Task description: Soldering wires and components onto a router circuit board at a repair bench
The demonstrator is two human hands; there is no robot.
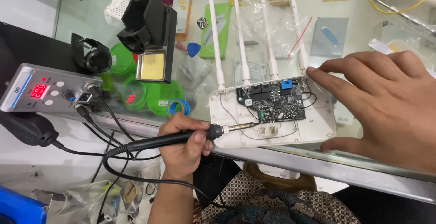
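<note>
Black soldering iron (pixel 181 137) – tip at open white router's (pixel 272 115) circuit board (pixel 272 102)

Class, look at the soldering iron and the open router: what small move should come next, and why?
Probably ease the iron tip a little right and up onto the board. The left hand holds it with the tip at the board's lower left edge, and the right hand braces the router, so it looks steady enough.

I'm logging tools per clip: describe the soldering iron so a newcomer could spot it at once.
Start at the opened white router with four upright antennas on the glass counter edge. Just left of it, the left hand grips the soldering iron: a black handle with a metal tip at the router's circuit board, and the only tool trailing a black cable.
</note>
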